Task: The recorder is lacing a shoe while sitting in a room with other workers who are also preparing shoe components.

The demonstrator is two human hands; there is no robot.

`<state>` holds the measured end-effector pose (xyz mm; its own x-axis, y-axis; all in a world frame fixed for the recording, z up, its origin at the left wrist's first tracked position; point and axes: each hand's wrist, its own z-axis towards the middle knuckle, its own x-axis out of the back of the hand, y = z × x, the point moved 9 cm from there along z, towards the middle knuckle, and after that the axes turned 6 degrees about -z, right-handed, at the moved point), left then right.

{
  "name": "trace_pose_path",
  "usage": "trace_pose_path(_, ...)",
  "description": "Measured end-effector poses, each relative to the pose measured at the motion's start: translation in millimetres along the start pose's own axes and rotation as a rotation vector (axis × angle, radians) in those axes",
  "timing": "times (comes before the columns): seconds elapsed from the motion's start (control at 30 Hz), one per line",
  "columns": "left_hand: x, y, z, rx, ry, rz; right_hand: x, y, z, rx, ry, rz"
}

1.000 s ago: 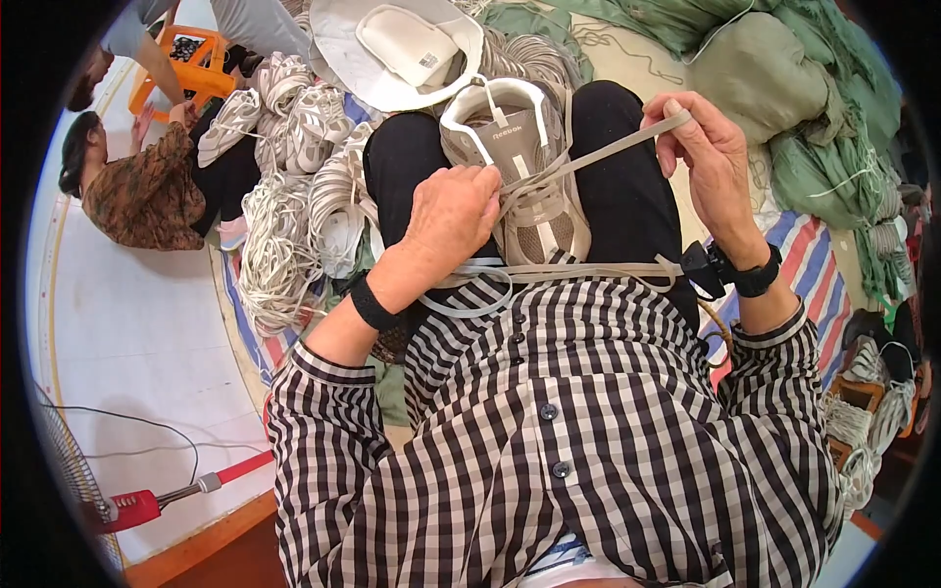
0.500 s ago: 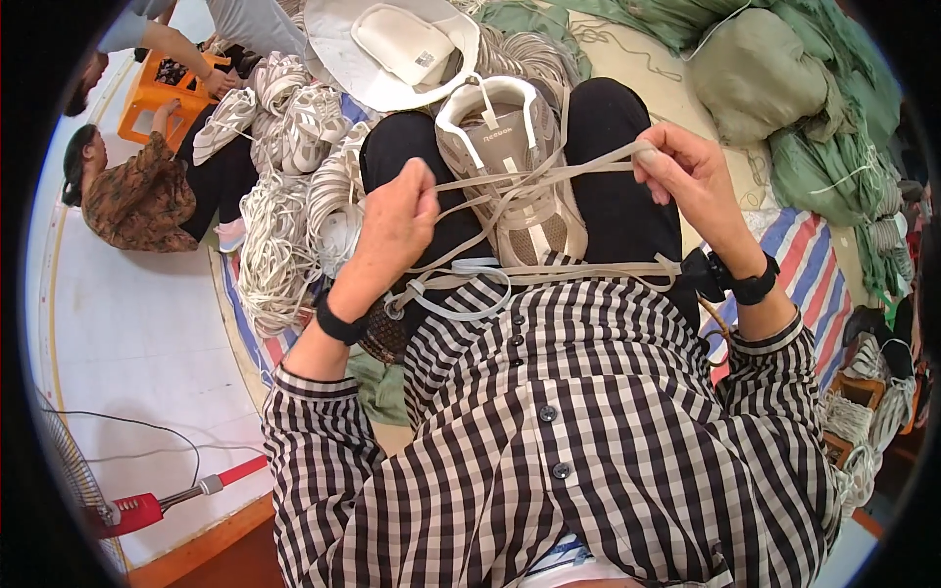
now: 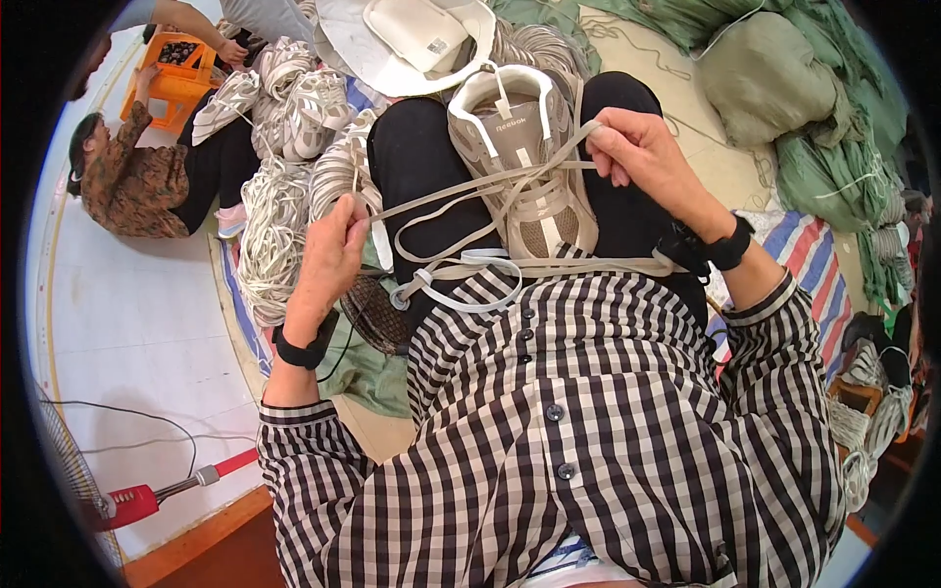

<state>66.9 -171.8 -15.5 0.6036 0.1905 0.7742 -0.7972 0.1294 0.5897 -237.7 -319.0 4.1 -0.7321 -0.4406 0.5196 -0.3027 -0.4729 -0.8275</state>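
A beige and white sneaker (image 3: 518, 147) rests between my knees, its toe toward my body. Flat beige shoelaces (image 3: 461, 186) cross over its lower front and stretch out to both sides. My left hand (image 3: 335, 245), left of the shoe, is closed in a pinch on one lace. To the upper right of the shoe, my right hand (image 3: 637, 157) pinches lace too, with its fingers curled in. More beige lace lies in a band across my lap, and a pale loop (image 3: 480, 306) is fastened at its left part.
Piled sneakers (image 3: 316, 108) and bundled white laces (image 3: 274, 240) lie to the left. A white hat (image 3: 392, 49) sits beyond the shoe. Green cloth sacks (image 3: 774, 83) fill the far right. Another person (image 3: 137, 186) sits by an orange stool (image 3: 172, 83). A fan's red part (image 3: 132, 507) is at lower left.
My left hand has moved left and down, pulling its lace out farther. My right hand has shifted left and slightly up, nearer the shoe. The view has tilted slightly.
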Motion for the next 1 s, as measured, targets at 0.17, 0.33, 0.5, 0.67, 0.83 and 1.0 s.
trace_pose_path(0.17, 9.1, -3.3, 2.6, -0.018, 0.004, -0.020, -14.8, 7.2, -6.9, -0.105, -0.328, 0.422)
trace_pose_path(0.33, 11.6, -2.3, 4.8, -0.011, -0.018, 0.055, -22.9, 11.2, -20.3, -0.084, -0.447, 0.465)
trace_pose_path(0.5, 19.6, -2.7, 8.5, -0.121, 0.061, 0.133, -24.4, 23.9, -18.8, -0.168, -0.452, 0.554)
trace_pose_path(0.67, 18.4, -31.3, 4.0, -0.010, 0.013, 0.141, -31.2, 44.5, -11.2, -0.303, -0.380, 0.635)
trace_pose_path(0.83, 25.2, -57.9, -2.0, 0.024, 0.032, 0.233, -41.3, 42.3, -8.9, -0.274, -0.400, 0.612)
trace_pose_path(1.0, 41.7, -77.0, -10.0, 0.045, 0.080, 0.333, -48.3, 29.0, -11.7, -0.176, -0.455, 0.392)
